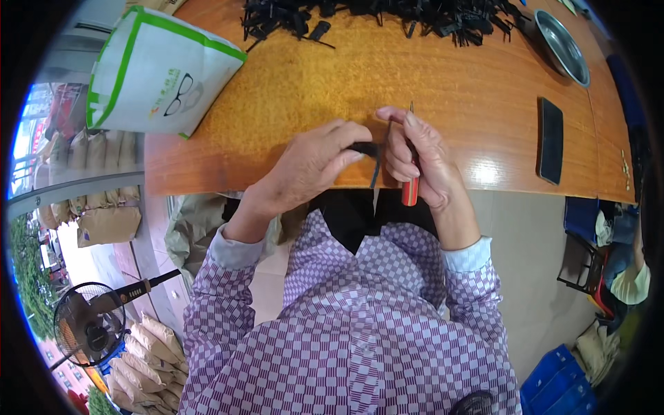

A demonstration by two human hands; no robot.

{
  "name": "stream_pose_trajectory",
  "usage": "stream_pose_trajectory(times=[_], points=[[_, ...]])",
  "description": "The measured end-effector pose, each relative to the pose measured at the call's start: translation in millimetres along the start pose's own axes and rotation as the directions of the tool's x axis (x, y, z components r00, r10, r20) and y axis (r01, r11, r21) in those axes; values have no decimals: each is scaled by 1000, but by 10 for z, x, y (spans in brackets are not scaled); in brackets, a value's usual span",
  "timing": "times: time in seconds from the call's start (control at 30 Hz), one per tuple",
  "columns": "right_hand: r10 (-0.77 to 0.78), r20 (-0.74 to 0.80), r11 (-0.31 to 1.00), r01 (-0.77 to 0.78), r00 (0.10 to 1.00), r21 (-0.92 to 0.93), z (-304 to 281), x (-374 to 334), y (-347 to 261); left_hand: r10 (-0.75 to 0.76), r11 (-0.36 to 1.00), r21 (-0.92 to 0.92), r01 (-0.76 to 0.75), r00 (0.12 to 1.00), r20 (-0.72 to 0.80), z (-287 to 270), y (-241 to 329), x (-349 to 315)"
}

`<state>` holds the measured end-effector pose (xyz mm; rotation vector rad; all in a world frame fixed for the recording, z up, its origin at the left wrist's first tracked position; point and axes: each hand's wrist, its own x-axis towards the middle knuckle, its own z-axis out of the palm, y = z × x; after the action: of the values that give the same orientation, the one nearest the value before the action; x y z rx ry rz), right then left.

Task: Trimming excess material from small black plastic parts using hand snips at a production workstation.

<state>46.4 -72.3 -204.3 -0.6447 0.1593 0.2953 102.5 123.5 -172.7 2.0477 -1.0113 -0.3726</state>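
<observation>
Orange-brown wood makes up the counter (277,90), and the person's two bare hands meet over its near edge. The left hand (315,162) reaches in from the left, its thumb and fingers clamped on a small black piece (364,148) that juts toward the right hand (423,152). A narrow dark strip (375,174) runs down just beside the black piece, between the hands; whether the two are joined is too blurred to tell.

The right hand has its fingers curled around a screwdriver (410,194) — red handle pointing down toward the person, thin metal shaft standing up past the thumb. Its index finger bends toward the left, near the thumb; whether those two also pinch something is hard to make out.

Along the far side of the counter lies a tangled heap of black parts (443,21), well apart from both hands, with a few loose ones at its near edge. A white bag (173,79) with green trim and a drawing of glasses leans at the left. To the right are a shiny metal bowl (561,47), tilted in the view, and a black phone (550,140) lying flat.

Below, the person wears a purple-and-white checked shirt (360,332) with pale cuffs — a black fan (90,324) and pale sacks (145,353) stand at the lower left.
</observation>
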Motion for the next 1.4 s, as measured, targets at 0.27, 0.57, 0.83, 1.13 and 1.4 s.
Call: stream_pose_trajectory(times=[0.27, 0.57, 0.83, 1.13, 1.4], points=[[-181, 53, 914, 188, 982, -358, 94, -288, 186, -316, 769, -554, 319, 943, 105, 256, 140, -232], [-291, 60, 682, 252, 955, -687, 150, -525, 345, -286, 344, -803, 486, 869, 404, 278, 241, -304], [-420, -5, 684, 313, 907, -659, 79, -480, 461, -304, 721, -609, 330, 941, 150, 468, 385, -211], [-140, -127, 834, 48, 982, -550, 96, -597, 289, -355, 762, -548, 345, 930, 93, 495, 386, -85], [-151, -40, 729, 84, 988, -679, 18, -542, 301, -423, 811, -395, 432, 899, 113, 527, 351, 12]])
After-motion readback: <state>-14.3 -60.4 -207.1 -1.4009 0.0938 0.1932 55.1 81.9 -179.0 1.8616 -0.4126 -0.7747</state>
